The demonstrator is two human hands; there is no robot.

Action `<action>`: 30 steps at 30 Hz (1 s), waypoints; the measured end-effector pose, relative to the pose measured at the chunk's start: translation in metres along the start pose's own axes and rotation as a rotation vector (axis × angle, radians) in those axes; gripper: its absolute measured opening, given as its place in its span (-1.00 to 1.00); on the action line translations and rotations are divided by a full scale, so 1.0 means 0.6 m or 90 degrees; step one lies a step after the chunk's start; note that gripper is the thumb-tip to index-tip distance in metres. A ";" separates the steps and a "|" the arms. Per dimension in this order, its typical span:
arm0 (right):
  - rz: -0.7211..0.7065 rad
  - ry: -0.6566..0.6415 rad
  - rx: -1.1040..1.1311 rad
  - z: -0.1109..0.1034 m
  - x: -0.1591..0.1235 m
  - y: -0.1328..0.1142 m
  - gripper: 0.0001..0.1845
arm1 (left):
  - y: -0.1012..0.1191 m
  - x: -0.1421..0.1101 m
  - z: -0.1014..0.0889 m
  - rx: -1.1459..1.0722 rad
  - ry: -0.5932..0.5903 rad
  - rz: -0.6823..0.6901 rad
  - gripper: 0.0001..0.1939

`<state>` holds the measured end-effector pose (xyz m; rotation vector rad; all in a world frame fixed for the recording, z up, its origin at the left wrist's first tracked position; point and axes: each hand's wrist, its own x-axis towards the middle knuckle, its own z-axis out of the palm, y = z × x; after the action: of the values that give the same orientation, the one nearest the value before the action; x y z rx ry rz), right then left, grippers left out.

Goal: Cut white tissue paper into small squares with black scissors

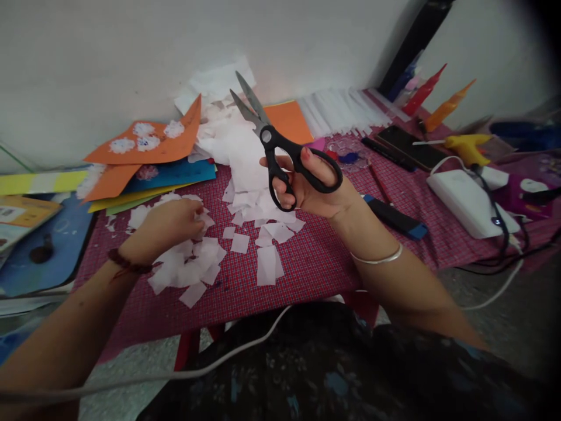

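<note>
- We hold a pair of scissors with black plastic handles and grey metal blades point(266, 135) at 12 o'clock of our view; the blades stand parted and point toward 11 o'clock.
- Our right hand point(313, 186), just off centre toward 2 o'clock, has its fingers and thumb clasped about the handle loops, raised above the worktop covered in red checked cloth point(324, 251).
- Our left hand point(175, 221), at 9 o'clock, bends its fingers down over a loose pile of small white paper pieces point(188, 266); we cannot tell whether they pinch one.
- That pile spreads under and below the left hand, toward 8 o'clock.
- Between our hands we see a small flat white paper square point(240, 243), at 8 o'clock from centre.
- A heap of larger white paper point(245, 152) lies behind the scissors, toward 11 o'clock.
- At 10 o'clock we have a bent orange paper sheet point(186, 137) with crumpled white clusters on it, above a flat blue sheet point(175, 176).
- At 3 o'clock a long black-and-blue cutter point(394, 217) lies just beside our right wrist.
- Farther out at 3 o'clock sits a white box-shaped device with cables point(471, 202); a yellow glue gun point(468, 147) is just above it.
- A red tube with a pointed nozzle point(421, 99) stands at 2 o'clock.
</note>
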<state>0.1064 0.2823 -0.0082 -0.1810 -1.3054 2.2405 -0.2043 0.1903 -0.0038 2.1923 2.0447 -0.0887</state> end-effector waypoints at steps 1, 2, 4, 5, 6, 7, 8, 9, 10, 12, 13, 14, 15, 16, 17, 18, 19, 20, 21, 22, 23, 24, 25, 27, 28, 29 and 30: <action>0.000 0.001 0.001 0.001 0.000 -0.001 -0.26 | 0.010 0.000 -0.006 0.011 0.020 0.020 -0.88; 0.000 0.001 0.004 0.001 0.000 -0.001 -0.26 | 0.023 0.003 -0.009 0.015 0.048 0.039 -0.82; -0.002 -0.003 0.011 0.003 0.001 0.002 -0.25 | 0.054 0.014 -0.008 0.009 0.109 0.077 -0.73; -0.003 -0.005 0.015 0.003 0.002 0.003 -0.25 | 0.069 0.023 -0.003 0.002 0.132 0.092 -0.70; -0.005 -0.006 0.020 0.004 0.003 0.005 -0.25 | 0.081 0.034 0.005 -0.010 0.140 0.113 -0.66; -0.006 -0.007 0.023 0.004 0.003 0.006 -0.25 | 0.091 0.046 0.014 -0.023 0.139 0.140 -0.63; -0.006 -0.005 0.026 0.005 0.004 0.007 -0.26 | 0.098 0.058 0.023 -0.045 0.138 0.162 -0.62; -0.006 -0.004 0.027 0.006 0.004 0.007 -0.28 | 0.102 0.070 0.031 -0.081 0.139 0.171 -0.65; -0.007 -0.003 0.028 0.007 0.004 0.007 -0.30 | 0.104 0.079 0.037 -0.136 0.150 0.165 -0.72; -0.007 0.000 0.024 0.009 0.004 0.005 -0.35 | 0.105 0.088 0.037 -0.315 0.186 0.101 -0.87; -0.007 0.000 0.020 0.010 0.004 0.005 -0.37 | 0.104 0.086 0.031 -0.436 0.208 0.050 -0.92; -0.007 -0.002 0.017 0.011 0.003 0.005 -0.38 | 0.104 0.080 0.022 -0.570 0.225 -0.003 -0.93; -0.007 -0.004 0.014 0.012 0.002 0.007 -0.38 | 0.103 0.070 0.010 -0.704 0.234 -0.056 -0.91; -0.006 -0.006 0.011 0.014 0.001 0.010 -0.37 | 0.103 0.057 -0.002 -0.827 0.239 -0.100 -0.89; -0.004 -0.007 0.009 0.015 0.000 0.014 -0.35 | 0.101 0.043 -0.013 -0.920 0.235 -0.129 -0.89; 0.000 -0.006 0.007 0.017 -0.001 0.020 -0.33 | 0.098 0.028 -0.023 -0.979 0.237 -0.157 -0.89; 0.009 -0.007 0.003 0.019 -0.002 0.027 -0.31 | 0.094 0.012 -0.030 -1.010 0.242 -0.177 -0.90; 0.022 -0.011 -0.005 0.022 -0.002 0.035 -0.31 | 0.089 -0.003 -0.034 -1.019 0.251 -0.192 -0.90; 0.033 -0.019 -0.019 0.025 -0.003 0.043 -0.31 | 0.081 -0.017 -0.036 -1.015 0.263 -0.204 -0.90; 0.046 -0.039 -0.043 0.029 -0.003 0.049 -0.32 | 0.072 -0.031 -0.036 -1.003 0.279 -0.207 -0.89; 0.055 -0.067 -0.081 0.034 -0.002 0.055 -0.33 | 0.062 -0.043 -0.035 -0.989 0.298 -0.207 -0.86; 0.061 -0.100 -0.131 0.039 -0.002 0.059 -0.33 | 0.051 -0.055 -0.033 -0.973 0.319 -0.204 -0.82; 0.072 -0.142 -0.189 0.045 -0.001 0.062 -0.33 | 0.039 -0.065 -0.032 -0.954 0.343 -0.203 -0.77; 0.087 -0.189 -0.274 0.057 0.000 0.066 -0.29 | 0.017 -0.083 -0.030 -0.917 0.382 -0.197 -0.68; 0.101 -0.203 -0.291 0.063 0.001 0.068 -0.27 | 0.008 -0.091 -0.030 -0.903 0.388 -0.186 -0.63; 0.119 -0.206 -0.292 0.068 0.002 0.071 -0.26 | 0.000 -0.098 -0.030 -0.892 0.385 -0.171 -0.59; 0.136 -0.209 -0.285 0.073 0.003 0.074 -0.25 | -0.007 -0.103 -0.029 -0.883 0.377 -0.153 -0.54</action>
<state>0.0717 0.2323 -0.0226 -0.1195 -2.0446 2.1790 -0.2138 0.1321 0.0220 1.0909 1.5954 1.5568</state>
